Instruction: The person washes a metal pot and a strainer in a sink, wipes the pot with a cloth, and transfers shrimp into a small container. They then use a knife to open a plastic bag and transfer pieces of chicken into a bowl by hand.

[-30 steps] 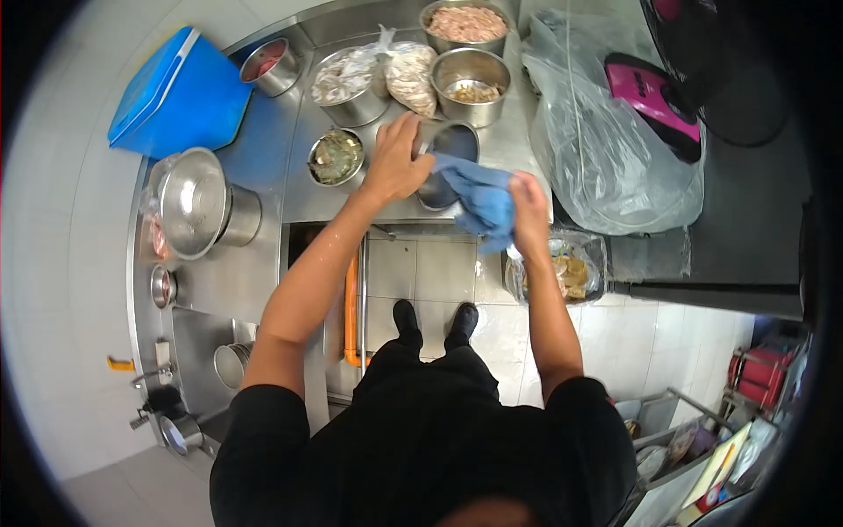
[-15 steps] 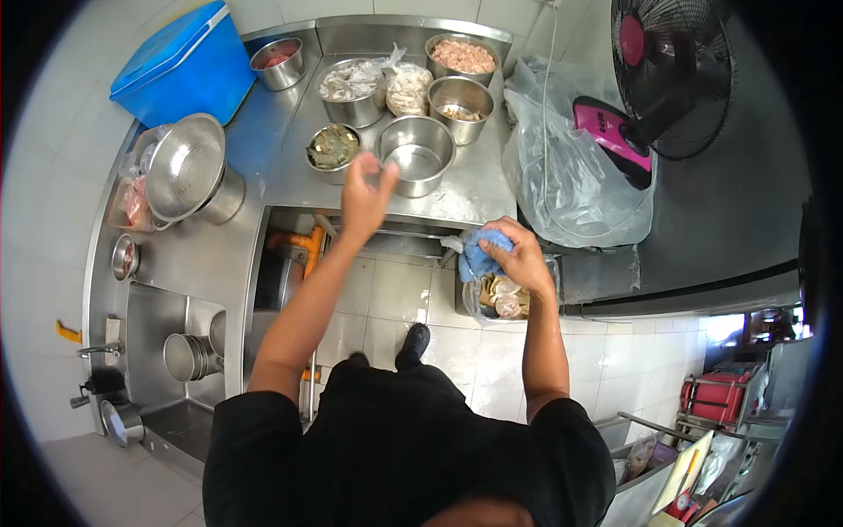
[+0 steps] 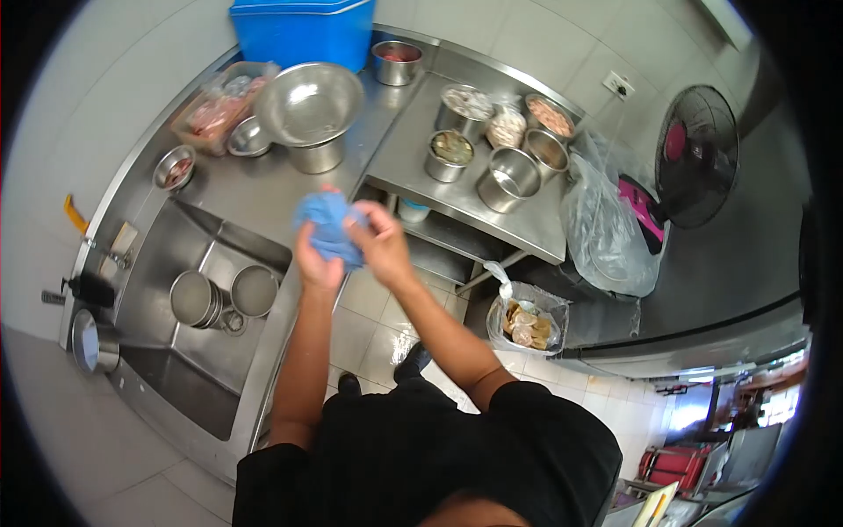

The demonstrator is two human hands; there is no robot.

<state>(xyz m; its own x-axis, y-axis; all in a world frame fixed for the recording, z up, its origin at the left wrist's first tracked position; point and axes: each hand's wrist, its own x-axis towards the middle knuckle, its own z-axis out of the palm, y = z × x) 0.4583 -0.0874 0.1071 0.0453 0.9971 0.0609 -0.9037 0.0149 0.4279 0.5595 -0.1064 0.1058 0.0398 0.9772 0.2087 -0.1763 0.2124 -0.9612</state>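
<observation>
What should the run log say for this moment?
left hand: holding cloth | right hand: fingers on cloth | cloth: bunched, blue | pots: in sink

Black short-sleeved top (image 3: 439, 457), dark shoes (image 3: 411, 362), bare hands (image 3: 318, 263)

Cooler (image 3: 303, 37): blue, at the rear of the steel counter (image 3: 233, 198).
Sink (image 3: 176, 386): steel, containing metal pots (image 3: 255, 292).
Fan (image 3: 698, 158): black guard, magenta hub, beside clear plastic sheeting (image 3: 597, 228).
Socket (image 3: 618, 85): white, wall-mounted, black plug inserted.
Bin (image 3: 562, 314): plastic-lined, holding brown and pale matter.
Case (image 3: 674, 464): red, lower right.
</observation>
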